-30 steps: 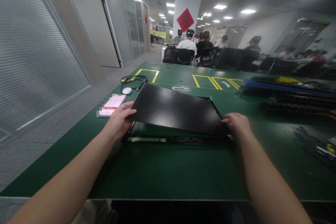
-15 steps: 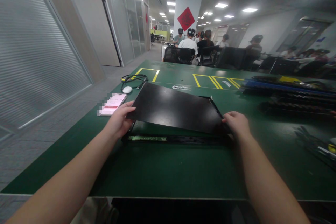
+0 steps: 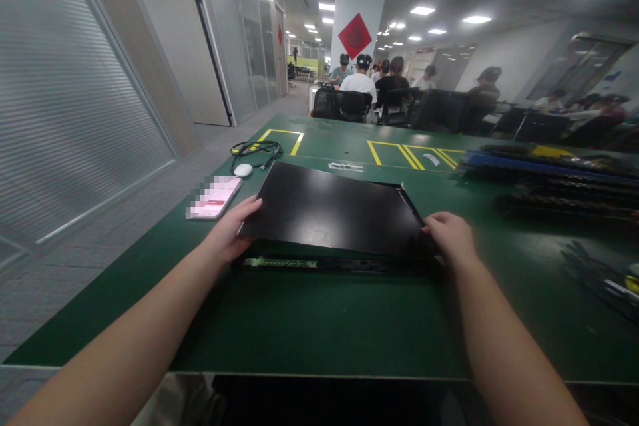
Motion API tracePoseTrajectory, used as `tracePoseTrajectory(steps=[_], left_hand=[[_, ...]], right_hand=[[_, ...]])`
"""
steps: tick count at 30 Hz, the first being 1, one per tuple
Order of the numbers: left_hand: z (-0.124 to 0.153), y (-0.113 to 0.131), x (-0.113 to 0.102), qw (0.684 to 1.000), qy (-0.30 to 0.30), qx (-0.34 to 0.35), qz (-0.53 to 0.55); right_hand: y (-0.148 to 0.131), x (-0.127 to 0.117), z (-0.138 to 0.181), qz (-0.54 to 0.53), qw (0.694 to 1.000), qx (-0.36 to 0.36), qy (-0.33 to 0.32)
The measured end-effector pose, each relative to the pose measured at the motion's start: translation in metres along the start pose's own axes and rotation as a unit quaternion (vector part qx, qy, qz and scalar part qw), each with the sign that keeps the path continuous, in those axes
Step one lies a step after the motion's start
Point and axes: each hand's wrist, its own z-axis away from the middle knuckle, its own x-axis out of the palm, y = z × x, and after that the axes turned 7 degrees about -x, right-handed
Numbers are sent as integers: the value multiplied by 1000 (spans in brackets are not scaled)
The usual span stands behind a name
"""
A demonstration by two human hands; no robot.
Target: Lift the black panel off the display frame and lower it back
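A flat black screen panel (image 3: 329, 206) is tilted over a dark frame with a green circuit strip (image 3: 282, 263) along its near edge. My left hand (image 3: 237, 229) grips the panel's left side, thumb on top and fingers underneath, holding that side raised. At the right, my right hand (image 3: 446, 236) is closed at the corner where panel and frame meet; the fingers pinch the edge there, and I cannot tell how much of each they hold. The panel's right side lies low, close to the frame's right rim (image 3: 412, 203). Most of the frame is hidden beneath the panel.
On the green table (image 3: 319, 326), a phone (image 3: 217, 198), a white round object (image 3: 243, 171) and a coiled black cable (image 3: 254, 150) lie at left. Dark stacked parts (image 3: 554, 180) are at right, with blurred cables (image 3: 606, 279) nearer. Several people sit beyond the table.
The panel's left side has come down slightly toward the frame, and my left hand has moved with it. My right hand stays at the right corner.
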Motion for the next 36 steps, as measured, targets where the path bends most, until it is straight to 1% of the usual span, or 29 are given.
tracePoseTrajectory(steps=[5, 7, 14, 20, 23, 29, 36], left_hand=[[-4, -3, -5, 999, -43, 1, 1], [-5, -3, -5, 999, -50, 1, -8], [-4, -2, -5, 998, -41, 22, -34], [-2, -2, -4, 997, -61, 39, -38], [-2, -3, -4, 996, -61, 47, -46], [-6, -5, -5, 998, -45, 36, -38], [-7, -5, -3, 998, -47, 17, -31]], right_hand=[[-4, 0, 2, -6, 1000, -5, -9], [-5, -1, 2, -6, 1000, -4, -11], [1, 1, -2, -12, 1000, -6, -14], [7, 4, -5, -31, 999, -6, -4], [8, 4, -5, -36, 999, -5, 0], [3, 1, -2, -23, 1000, -5, -1], [-3, -2, 1, -21, 1000, 4, -11]])
